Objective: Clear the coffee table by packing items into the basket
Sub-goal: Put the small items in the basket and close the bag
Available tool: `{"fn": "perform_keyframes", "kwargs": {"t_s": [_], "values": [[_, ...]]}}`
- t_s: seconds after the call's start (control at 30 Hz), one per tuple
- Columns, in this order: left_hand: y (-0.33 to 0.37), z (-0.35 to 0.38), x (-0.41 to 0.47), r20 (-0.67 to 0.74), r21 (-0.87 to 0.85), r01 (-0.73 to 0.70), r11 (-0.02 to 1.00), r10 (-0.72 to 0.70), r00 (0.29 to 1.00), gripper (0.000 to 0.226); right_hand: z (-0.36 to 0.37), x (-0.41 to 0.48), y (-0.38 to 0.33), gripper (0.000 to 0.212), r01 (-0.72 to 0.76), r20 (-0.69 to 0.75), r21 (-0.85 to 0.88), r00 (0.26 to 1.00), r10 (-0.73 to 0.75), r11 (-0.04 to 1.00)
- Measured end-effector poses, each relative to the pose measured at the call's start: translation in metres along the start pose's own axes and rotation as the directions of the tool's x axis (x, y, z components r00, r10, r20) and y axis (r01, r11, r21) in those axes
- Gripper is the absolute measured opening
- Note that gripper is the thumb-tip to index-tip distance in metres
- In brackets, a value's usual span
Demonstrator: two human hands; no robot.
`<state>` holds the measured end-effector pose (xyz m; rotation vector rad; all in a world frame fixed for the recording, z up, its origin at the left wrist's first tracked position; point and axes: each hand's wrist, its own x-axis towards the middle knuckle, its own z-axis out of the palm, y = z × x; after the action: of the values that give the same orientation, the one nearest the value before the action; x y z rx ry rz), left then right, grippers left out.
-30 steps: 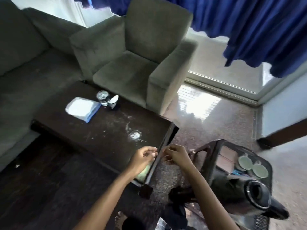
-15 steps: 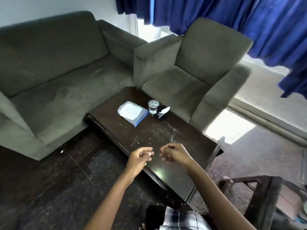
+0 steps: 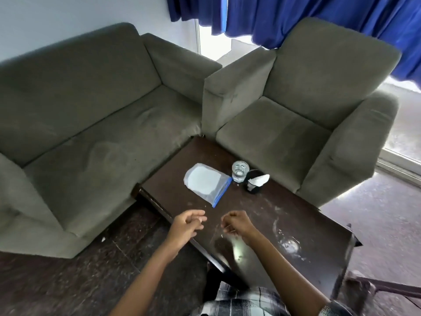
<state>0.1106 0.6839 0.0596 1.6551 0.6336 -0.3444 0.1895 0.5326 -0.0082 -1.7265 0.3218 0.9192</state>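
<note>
Fingers of left hand loosely curled, empty; right hand curled tighter, nothing seen inside. Bag on desk, frame centre, just beyond both hands, blue zip edge facing frame right; left hand slightly nearer. Glass beside bag.

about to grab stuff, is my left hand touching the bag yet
Apart: the head view shows bare table between the left hand and the bag.
</note>
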Motion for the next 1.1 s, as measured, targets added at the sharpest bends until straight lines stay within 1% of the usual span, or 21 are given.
{"fn": "perform_keyframes", "kwargs": {"t_s": [0.13, 0.3, 0.4, 0.47, 0.57, 0.63, 0.7, 0.83, 0.87, 0.9, 0.93, 1.03, 1.1], "values": [[0.025, -0.03, 0.051, -0.013, 0.06, 0.017, 0.998, -0.016, 1.0, 0.02, 0.011, 0.052, -0.022, 0.023, -0.069, -0.059, -0.015, 0.996, 0.068, 0.997], [0.041, -0.05, 0.098, 0.052, 0.07, 0.048, 0.996, -0.052, 0.997, 0.021, 0.023, 0.104, -0.033, 0.025, -0.179, -0.173, 0.107, 0.965, 0.196, 0.978], [0.045, -0.062, 0.125, 0.112, 0.083, 0.073, 0.994, -0.082, 0.99, 0.019, 0.029, 0.137, -0.028, 0.029, -0.25, -0.252, 0.281, 0.912, 0.323, 0.927], [0.048, -0.073, 0.144, 0.167, 0.108, 0.085, 0.99, -0.102, 0.981, 0.018, 0.035, 0.157, -0.023, 0.031, -0.281, -0.295, 0.363, 0.87, 0.395, 0.888], [0.052, -0.093, 0.177, 0.235, 0.173, 0.084, 0.981, -0.124, 0.964, 0.018, 0.047, 0.188, -0.018, 0.032, -0.318, -0.321, 0.43, 0.821, 0.472, 0.845], [0.057, -0.104, 0.208, 0.256, 0.233, 0.057, 0.971, -0.118, 0.959, 0.019, 0.051, 0.217, -0.017, 0.028, -0.313, -0.351, 0.452, 0.799, 0.489, 0.835], [0.061, -0.113, 0.24, 0.264, 0.291, 0.012, 0.957, -0.093, 0.96, 0.022, 0.054, 0.249, -0.014, 0.016, -0.327, -0.396, 0.402, 0.78, 0.485, 0.855], [0.067, -0.128, 0.29, 0.319, 0.354, -0.059, 0.933, -0.061, 0.946, 0.023, 0.062, 0.288, -0.015, 0.011, -0.358, -0.463, 0.336, 0.743, 0.484, 0.871], [0.068, -0.132, 0.298, 0.334, 0.361, -0.069, 0.93, -0.06, 0.94, 0.022, 0.065, 0.295, -0.016, 0.022, -0.361, -0.491, 0.306, 0.733, 0.471, 0.881], [0.068, -0.136, 0.304, 0.35, 0.365, -0.075, 0.928, -0.062, 0.935, 0.021, 0.068, 0.3, -0.017, 0.035, -0.393, -0.512, 0.271, 0.714, 0.478, 0.879], [0.066, -0.141, 0.309, 0.363, 0.369, -0.074, 0.926, -0.071, 0.929, 0.02, 0.069, 0.306, -0.014, 0.043, -0.432, -0.529, 0.239, 0.693, 0.49, 0.87], [0.06, -0.157, 0.316, 0.392, 0.391, -0.06, 0.918, -0.107, 0.914, 0.02, 0.073, 0.308, -0.015, 0.052, -0.517, -0.541, 0.2, 0.649, 0.534, 0.832], [0.059, -0.167, 0.319, 0.402, 0.399, -0.065, 0.915, -0.111, 0.909, 0.024, 0.073, 0.306, -0.018, 0.056, -0.544, -0.536, 0.164, 0.651, 0.537, 0.823]]}}
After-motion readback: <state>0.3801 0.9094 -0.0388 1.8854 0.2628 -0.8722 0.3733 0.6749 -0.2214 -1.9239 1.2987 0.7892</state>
